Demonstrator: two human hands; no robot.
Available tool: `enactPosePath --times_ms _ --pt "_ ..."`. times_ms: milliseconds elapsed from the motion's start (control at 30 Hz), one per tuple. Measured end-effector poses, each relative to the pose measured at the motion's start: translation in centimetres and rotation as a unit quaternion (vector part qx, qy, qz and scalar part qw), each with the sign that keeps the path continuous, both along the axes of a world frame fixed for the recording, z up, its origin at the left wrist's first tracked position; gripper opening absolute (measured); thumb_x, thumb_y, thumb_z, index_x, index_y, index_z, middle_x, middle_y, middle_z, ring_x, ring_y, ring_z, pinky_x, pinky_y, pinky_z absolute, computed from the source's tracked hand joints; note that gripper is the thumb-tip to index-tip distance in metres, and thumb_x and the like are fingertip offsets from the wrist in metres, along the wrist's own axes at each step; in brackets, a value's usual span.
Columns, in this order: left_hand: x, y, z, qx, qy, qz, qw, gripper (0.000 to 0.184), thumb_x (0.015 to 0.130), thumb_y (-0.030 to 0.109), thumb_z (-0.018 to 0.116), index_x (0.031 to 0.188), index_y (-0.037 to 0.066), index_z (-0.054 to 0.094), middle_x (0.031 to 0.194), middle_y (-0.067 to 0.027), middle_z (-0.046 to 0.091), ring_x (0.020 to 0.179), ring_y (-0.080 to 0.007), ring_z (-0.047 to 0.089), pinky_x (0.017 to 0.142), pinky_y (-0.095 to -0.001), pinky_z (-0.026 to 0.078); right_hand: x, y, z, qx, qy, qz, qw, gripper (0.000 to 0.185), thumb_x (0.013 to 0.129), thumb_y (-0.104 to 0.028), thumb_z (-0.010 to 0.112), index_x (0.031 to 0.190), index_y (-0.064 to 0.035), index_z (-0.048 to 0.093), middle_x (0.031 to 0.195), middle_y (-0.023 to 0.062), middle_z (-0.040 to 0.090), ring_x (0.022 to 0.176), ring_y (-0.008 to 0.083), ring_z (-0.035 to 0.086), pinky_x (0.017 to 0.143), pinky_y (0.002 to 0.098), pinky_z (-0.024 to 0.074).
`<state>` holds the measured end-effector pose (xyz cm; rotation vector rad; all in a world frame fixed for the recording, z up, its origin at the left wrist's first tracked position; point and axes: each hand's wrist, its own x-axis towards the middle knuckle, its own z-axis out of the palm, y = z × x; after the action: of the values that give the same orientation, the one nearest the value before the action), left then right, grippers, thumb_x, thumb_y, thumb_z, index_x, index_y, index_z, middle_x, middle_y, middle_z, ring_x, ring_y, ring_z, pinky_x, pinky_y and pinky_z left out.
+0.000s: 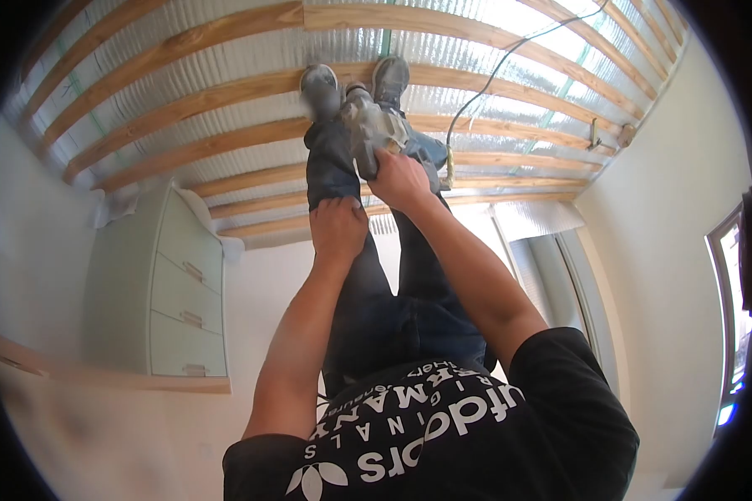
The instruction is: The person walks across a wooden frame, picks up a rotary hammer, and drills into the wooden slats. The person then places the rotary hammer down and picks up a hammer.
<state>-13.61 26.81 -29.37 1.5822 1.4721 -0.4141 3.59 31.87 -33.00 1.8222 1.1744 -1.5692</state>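
My right hand (401, 182) is closed round the handle of a dusty grey power drill (368, 125). The drill points away from me between my feet, its dark nose close to a wooden batten (251, 89). Its tip is too small to make out. On my left knee rests my left hand (337, 225), holding nothing, with its fingers bent over the dark trousers (334, 171) and their tips partly hidden. My grey shoes (390, 79) stand on either side of the drill's nose.
Rows of wooden battens run across silvery foil sheeting (263, 50). A dark cord (486, 83) trails from the upper right down beside the drill. A pale green drawer cabinet (188, 284) stands at left. A white wall (668, 192) and a window (731, 292) are at right.
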Motion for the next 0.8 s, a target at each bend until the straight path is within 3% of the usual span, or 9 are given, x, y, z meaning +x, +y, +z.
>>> enactPosePath --times_ms 300,400,800 --pt "0.5 0.4 0.2 -0.022 0.009 0.027 0.999 0.013 0.087 0.017 0.067 0.084 0.011 0.078 0.089 -0.0147 0.076 0.089 -0.0372 0.071 0.082 -0.0508 0.057 0.2 0.3 -0.4 -0.014 -0.011 -0.004 1.0 0.033 0.082 -0.023 0.071 0.11 -0.008 0.064 0.1 0.0244 0.075 0.1 0.0454 0.072 0.088 0.0551 0.057" --pt "0.4 0.4 -0.1 -0.059 0.009 0.015 0.998 0.018 0.092 0.019 0.061 0.087 0.01 0.076 0.091 -0.0118 0.076 0.097 -0.0343 0.069 0.088 -0.0497 0.052 0.4 -0.2 -0.2 -0.004 0.007 0.009 1.0 0.033 0.081 -0.021 0.071 0.11 -0.0078 0.065 0.099 0.0239 0.075 0.1 0.045 0.073 0.088 0.0552 0.0571" --pt "0.6 0.1 -0.5 -0.014 -0.001 0.036 0.999 0.015 0.088 0.016 0.065 0.083 0.01 0.078 0.088 -0.0152 0.077 0.087 -0.0377 0.071 0.081 -0.0511 0.057 0.4 -1.3 -2.0 0.019 0.001 0.026 0.999 0.029 0.083 -0.022 0.069 0.108 -0.0076 0.066 0.096 0.0231 0.076 0.095 0.0437 0.074 0.086 0.0539 0.0584"
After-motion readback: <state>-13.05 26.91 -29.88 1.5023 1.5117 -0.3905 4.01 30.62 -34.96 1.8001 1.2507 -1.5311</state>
